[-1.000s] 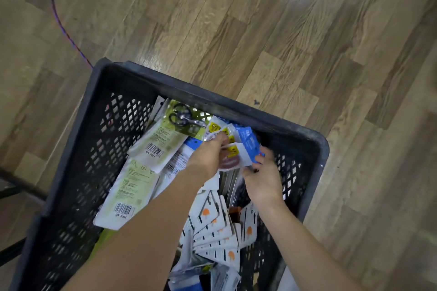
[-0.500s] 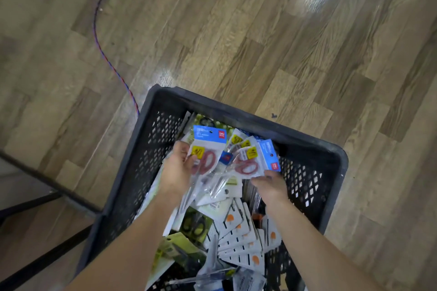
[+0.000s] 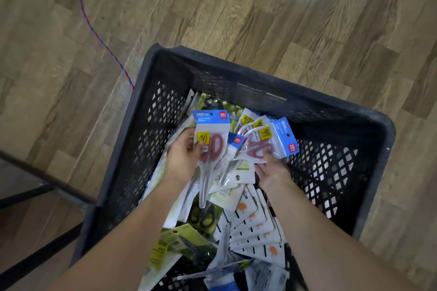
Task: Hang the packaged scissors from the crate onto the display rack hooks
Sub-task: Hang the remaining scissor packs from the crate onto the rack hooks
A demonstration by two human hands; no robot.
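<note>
A black perforated plastic crate (image 3: 260, 73) stands on the floor, filled with packaged scissors. My left hand (image 3: 183, 156) grips a blue-topped pack of red-handled scissors (image 3: 210, 134), held upright above the pile. My right hand (image 3: 272, 171) holds a fanned bunch of the same blue-topped packs (image 3: 267, 137) by their lower ends. Below lie green-carded packs with black scissors (image 3: 203, 217) and several white cards with orange marks (image 3: 255, 227). The display rack hooks are out of view.
The crate sits on a wood-pattern floor (image 3: 283, 19). A red-and-blue twisted cord (image 3: 99, 35) runs across the floor to the crate's left rim. Dark metal bars (image 3: 35, 186) of a frame stand at the lower left.
Both hands have lifted the blue-topped packs up out of the pile and spread them apart. The view has shifted, so the crate now sits further right and lower.
</note>
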